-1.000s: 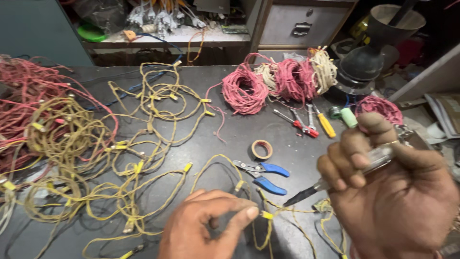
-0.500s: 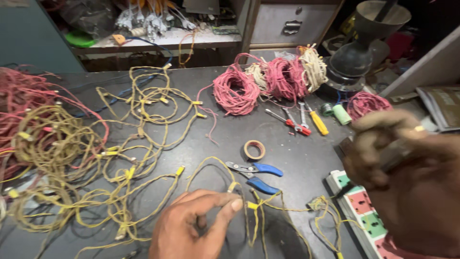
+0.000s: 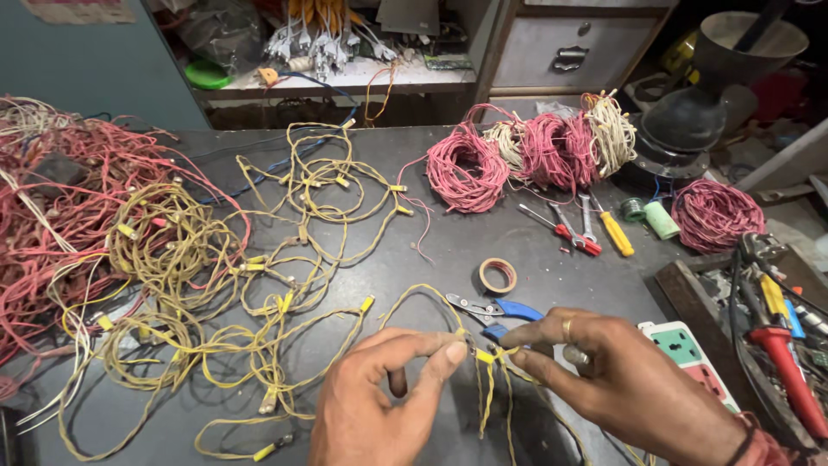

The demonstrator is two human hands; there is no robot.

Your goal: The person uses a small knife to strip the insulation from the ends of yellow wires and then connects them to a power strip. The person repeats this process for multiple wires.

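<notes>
Right hand point(image 3: 634, 384) over blue-handled cutters point(image 3: 498, 312), jaws half hidden.

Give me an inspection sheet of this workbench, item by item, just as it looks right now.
Surface: dark table, mostly strewn with wire.
Job's things: yellow wire string pinched at a yellow taped joint between both hands.
Clutter: blue-handled pliers, tape roll, red-handled cutters, yellow-handled screwdriver, green tape roll, power strip.
Grippers: left hand and right hand, fingertips closed on the wire.
Cables: yellow wire tangle, red wire heap, red coils.
Surroundings: shelf with white plugs, drawer, dark funnel.
</notes>
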